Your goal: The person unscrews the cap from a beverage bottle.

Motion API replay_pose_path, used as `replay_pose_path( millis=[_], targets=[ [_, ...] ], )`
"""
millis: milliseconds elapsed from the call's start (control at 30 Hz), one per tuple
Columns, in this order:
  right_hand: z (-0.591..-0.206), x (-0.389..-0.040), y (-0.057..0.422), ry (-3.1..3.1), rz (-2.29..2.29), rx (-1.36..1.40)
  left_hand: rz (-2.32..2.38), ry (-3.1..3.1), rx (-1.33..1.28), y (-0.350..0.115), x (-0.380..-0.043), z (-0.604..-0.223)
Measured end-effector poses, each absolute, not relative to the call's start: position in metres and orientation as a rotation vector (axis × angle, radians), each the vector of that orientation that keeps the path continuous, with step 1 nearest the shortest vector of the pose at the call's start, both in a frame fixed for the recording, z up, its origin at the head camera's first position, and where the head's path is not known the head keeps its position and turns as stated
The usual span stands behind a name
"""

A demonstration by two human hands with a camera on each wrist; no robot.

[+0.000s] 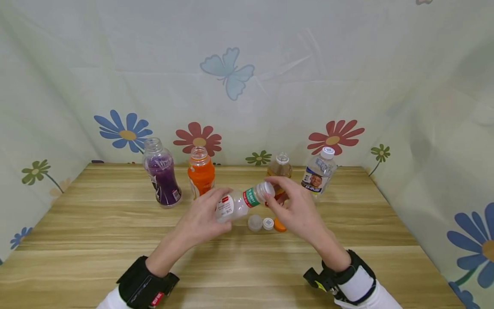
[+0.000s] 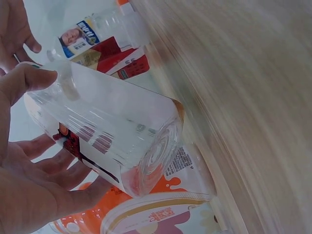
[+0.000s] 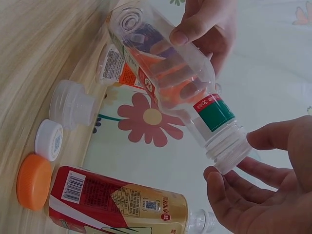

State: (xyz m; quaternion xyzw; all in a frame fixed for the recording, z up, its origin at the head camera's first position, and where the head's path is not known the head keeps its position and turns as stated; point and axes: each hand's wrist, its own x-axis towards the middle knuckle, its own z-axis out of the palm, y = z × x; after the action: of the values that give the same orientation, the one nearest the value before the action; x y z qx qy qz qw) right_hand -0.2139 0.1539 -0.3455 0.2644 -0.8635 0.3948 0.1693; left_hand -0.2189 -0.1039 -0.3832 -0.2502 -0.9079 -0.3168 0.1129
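We see the left hand (image 1: 204, 216) curled round the body of a clear bottle (image 1: 235, 207), the thumb on one side and the fingers on the other. The bottle is held tilted above the desk (image 1: 231, 266), its neck slanting up toward the right hand (image 1: 299, 206), with a green and red band below the mouth. The right hand's grip pinches the ridged cap (image 3: 233, 156) at that mouth between thumb and fingertips; how tightly the cap is screwed down, we cannot tell. Just beyond the bottle, on the desk, we find a translucent cap (image 1: 255, 222), a white cap (image 1: 268, 223) and an orange cap (image 1: 280, 225) side by side. Farther back stand four bottles: on the left a purple bottle (image 1: 165, 180) and an orange bottle (image 1: 201, 171), both uncapped, then a gold and red bottle (image 1: 279, 168) partly hidden by the right hand, and near it a white-capped bottle (image 1: 319, 171). Behind them we see a pale cloth (image 1: 270, 107) printed with flowers and a blue butterfly.
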Motion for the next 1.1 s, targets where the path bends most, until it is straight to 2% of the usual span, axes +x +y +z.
replay_pose_path(
  millis=[733,1100],
  targets=[
    [-0.3449,-0.2144,0.1553,-2.407,1.113,0.864,-0.966,-2.685,-0.727,-0.1048,-0.2192,-0.383],
    [-0.345,-0.2128,0.1543,-2.476,1.186,0.653,-0.962,-2.707,-0.718,-0.1034,-0.2181,-0.3813]
  ],
)
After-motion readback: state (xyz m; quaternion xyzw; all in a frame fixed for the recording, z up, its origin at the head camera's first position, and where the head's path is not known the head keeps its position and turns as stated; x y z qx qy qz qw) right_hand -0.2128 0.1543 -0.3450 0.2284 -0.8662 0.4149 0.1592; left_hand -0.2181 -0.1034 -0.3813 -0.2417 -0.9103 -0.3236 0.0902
